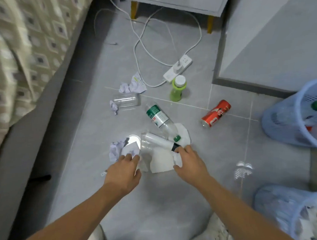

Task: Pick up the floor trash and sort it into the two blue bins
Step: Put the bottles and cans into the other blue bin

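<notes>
Reaching mid-frame, the left hand (124, 169) touches white paper (160, 161), fingers seemingly loose. The right hand (187, 163) pinches a black-capped tube (161, 141). Bare floor (215, 157) lies rightward toward the bins (279, 122).

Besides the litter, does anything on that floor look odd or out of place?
Yes. A white power strip lies on the floor among the trash, its cord looping loosely across the tiles, right behind a standing green bottle. It is no trash, and the cord looks easy to trip on.

Open floor (151, 200) lies at six o'clock, unobstructed. At twelve o'clock, white cable (144, 47) loops and a power strip (177, 69) obstruct passage. Bed (21, 61) closes nine o'clock. Two blue bins (283, 124) (276, 210) stand at three to four o'clock. Red can (216, 113) partly blocks two o'clock.
</notes>
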